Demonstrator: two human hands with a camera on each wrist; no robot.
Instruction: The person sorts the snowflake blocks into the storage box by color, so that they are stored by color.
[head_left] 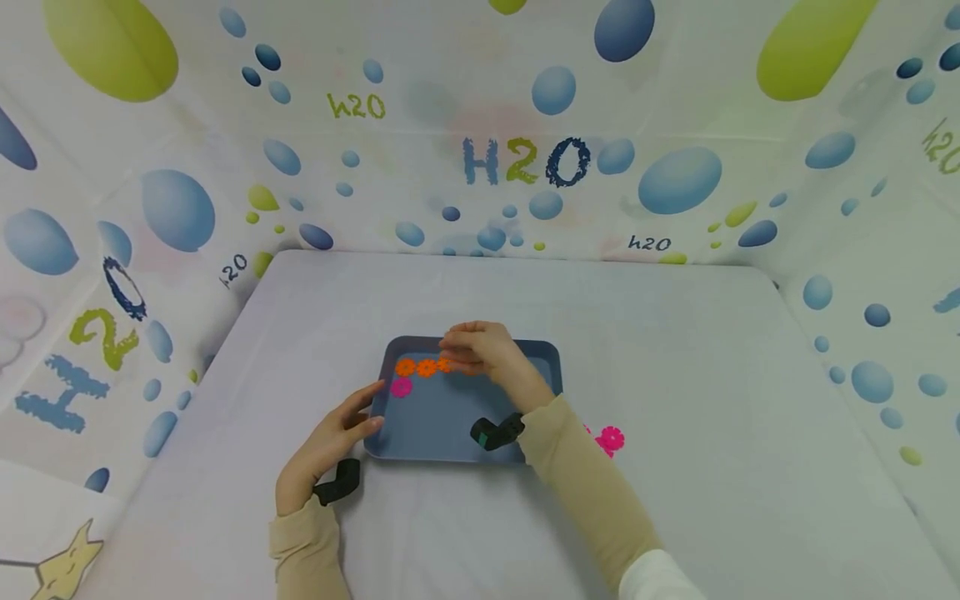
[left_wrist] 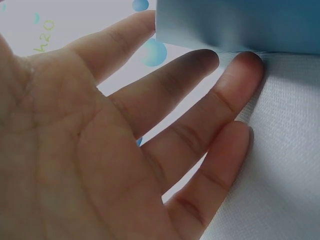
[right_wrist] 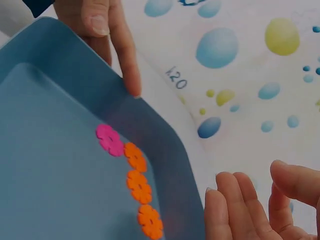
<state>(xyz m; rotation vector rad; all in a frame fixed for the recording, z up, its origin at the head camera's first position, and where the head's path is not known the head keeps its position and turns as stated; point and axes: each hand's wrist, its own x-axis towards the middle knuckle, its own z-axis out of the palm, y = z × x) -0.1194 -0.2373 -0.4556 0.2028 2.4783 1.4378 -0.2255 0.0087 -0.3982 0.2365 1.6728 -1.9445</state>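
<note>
table [head_left: 675, 500]: white cloth | blue tray [head_left: 450, 433]: centre, orange flower discs [head_left: 426, 367] chained along far wall, pink disc [head_left: 401, 387] attached | left hand [head_left: 330, 442]: fingers straight, spread, touching tray's left rim | right hand [head_left: 487, 354]: over chain's end, fingers relaxed, no grip seen | loose pink discs [head_left: 609, 439]: outside tray, right | risk: nudged tray could shift chain

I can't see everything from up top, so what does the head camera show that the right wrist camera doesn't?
Only the head view shows the pink flower pieces lying on the table outside the tray, and both sleeves.

Only the right wrist view shows, close up, three orange flower pieces in a row along the tray's wall, with one pink piece at the end.

Both show the blue tray, the left hand touching its edge with straight fingers, and the right hand over it.
</note>
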